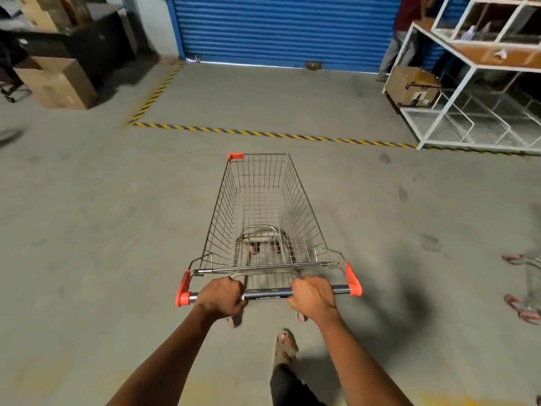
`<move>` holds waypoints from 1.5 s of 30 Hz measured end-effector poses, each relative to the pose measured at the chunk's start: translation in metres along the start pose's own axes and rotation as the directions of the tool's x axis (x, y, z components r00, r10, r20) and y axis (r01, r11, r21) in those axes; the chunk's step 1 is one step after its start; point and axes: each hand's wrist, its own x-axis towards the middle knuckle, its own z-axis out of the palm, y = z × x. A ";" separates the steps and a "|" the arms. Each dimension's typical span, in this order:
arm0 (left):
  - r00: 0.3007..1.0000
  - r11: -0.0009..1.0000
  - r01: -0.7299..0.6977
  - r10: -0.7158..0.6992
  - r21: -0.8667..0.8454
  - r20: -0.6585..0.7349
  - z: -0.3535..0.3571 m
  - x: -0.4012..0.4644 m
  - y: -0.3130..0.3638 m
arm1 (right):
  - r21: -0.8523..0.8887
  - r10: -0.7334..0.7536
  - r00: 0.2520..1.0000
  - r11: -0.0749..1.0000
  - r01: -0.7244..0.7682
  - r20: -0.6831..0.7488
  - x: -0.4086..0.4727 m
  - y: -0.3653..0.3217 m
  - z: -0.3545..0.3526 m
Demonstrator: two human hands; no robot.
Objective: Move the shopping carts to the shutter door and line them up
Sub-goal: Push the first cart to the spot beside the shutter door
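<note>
Over on the left, cardboard boxes point(58, 83) sit stacked against dark furniture, and a hazard-tape line point(263, 133) marks off the bay in front of the blue shutter door point(281, 27). The shopping cart point(263, 212) stands on the concrete floor point(102, 215) on the near side of that tape, well apart from the door, its long axis pointing almost straight at the shutter, nose leading.

The left hand point(220, 297) wraps the handle bar point(268, 293) near the left orange end cap, fingers curled over the top and clamped on the bar. The right hand point(313, 295) holds the same bar toward the right end, fingers likewise closed round it. Both arms reach forward nearly straight and level with each other, so neither hand is nearer; the cart lies directly ahead of them.

I judge a straight push should carry it over the tape. At the far right stands a white metal rack point(468, 92), which the cart looks set to pass well clear of.
</note>
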 end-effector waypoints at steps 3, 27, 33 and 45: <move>0.999 0.999 0.033 -0.033 0.011 -0.036 -0.017 0.039 -0.037 | -0.005 -0.027 0.999 1.000 0.027 -0.019 0.060 -0.004 -0.015; 0.955 0.957 0.286 -0.289 -0.041 -0.068 -0.145 0.279 -0.332 | -0.070 -0.222 0.975 0.972 0.223 0.016 0.493 -0.089 -0.146; 0.955 0.954 0.288 -0.293 -0.079 -0.056 -0.178 0.324 -0.438 | -0.060 -0.210 0.978 0.976 0.210 0.012 0.592 -0.150 -0.184; 0.936 0.926 0.346 -0.351 -0.150 -0.008 -0.238 0.411 -0.634 | -0.073 -0.223 0.975 0.972 0.224 0.016 0.792 -0.261 -0.246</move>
